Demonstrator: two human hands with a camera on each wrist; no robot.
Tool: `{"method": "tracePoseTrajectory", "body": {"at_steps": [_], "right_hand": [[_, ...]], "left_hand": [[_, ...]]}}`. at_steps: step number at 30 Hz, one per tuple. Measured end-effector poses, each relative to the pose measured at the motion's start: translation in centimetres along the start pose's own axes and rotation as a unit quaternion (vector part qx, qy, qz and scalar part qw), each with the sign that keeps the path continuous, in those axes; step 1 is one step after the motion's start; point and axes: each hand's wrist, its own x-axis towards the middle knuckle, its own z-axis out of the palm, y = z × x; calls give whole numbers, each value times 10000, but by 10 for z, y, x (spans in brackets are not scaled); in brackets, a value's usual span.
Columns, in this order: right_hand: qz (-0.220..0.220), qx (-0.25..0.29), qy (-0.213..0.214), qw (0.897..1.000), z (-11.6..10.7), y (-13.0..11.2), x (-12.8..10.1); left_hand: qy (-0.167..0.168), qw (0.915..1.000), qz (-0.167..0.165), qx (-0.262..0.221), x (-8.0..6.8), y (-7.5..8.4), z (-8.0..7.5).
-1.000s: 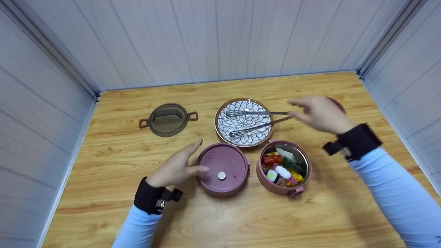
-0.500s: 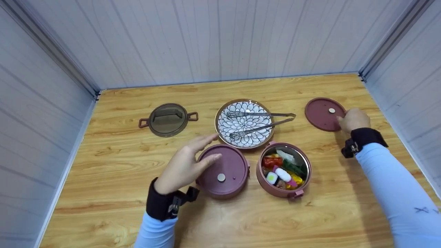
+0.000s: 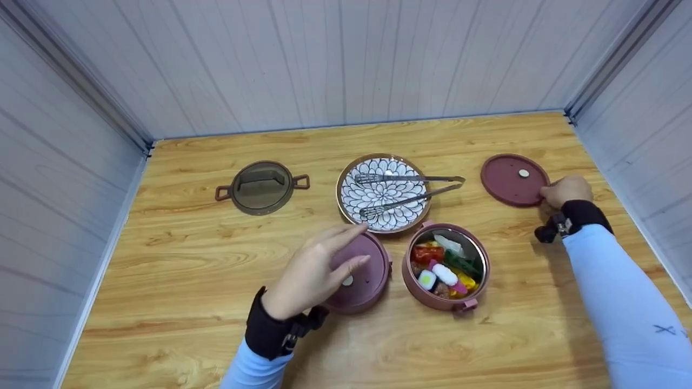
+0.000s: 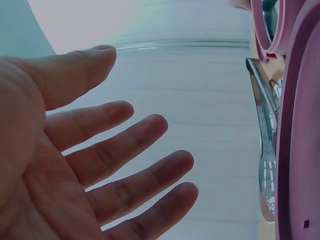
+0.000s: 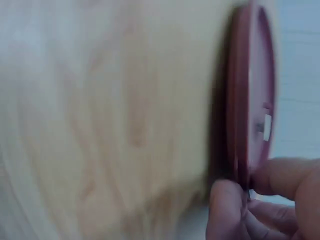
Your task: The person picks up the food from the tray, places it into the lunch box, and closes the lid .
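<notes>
With my right grip (image 3: pixel 567 192) I pinch the rim of the dark red lid (image 3: pixel 511 181), my fingertips closed on both faces of it, at the side nearest the counter's (image 3: pixel 189 243) right edge. The lid sits toward the counter's far right corner, its pale round button facing up; I cannot tell whether its rim is raised off the wood. My left grip (image 3: pixel 313 270) is empty, thumb wide of the 4 extended fingers, and hangs above the left part of the covered pot (image 3: pixel 373 259), apart from it. Just right of that pot stands the uncovered pot (image 3: pixel 424 294), holding food pieces (image 3: pixel 444 274) in red, white, pink, green and yellow. Beyond the 2 pots, toward the counter's far edge, lies the flower-patterned plate (image 3: pixel 378 193) with the metal tongs (image 3: pixel 421 178) spread across it, their joined end past its right rim. Toward the far left corner lies a brown lid (image 3: pixel 262 197) with 2 side handles.
</notes>
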Motion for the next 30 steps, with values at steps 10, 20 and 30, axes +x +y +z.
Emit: {"method": "tracePoseTrajectory", "body": {"at_steps": [10, 20, 30], "right_hand": [[310, 2339, -19, 9718, -19, 6, -22], [-94, 3488, 299, 9367, -19, -25, -91], [-1878, 3048, -239, 9334, 9, -59, -140]], "left_hand": [[-193, 9998, 15, 44, 2, 3, 6], [-263, 9996, 110, 86, 3, 2, 13], [-360, 9992, 49, 181, 6, 7, 21]]}}
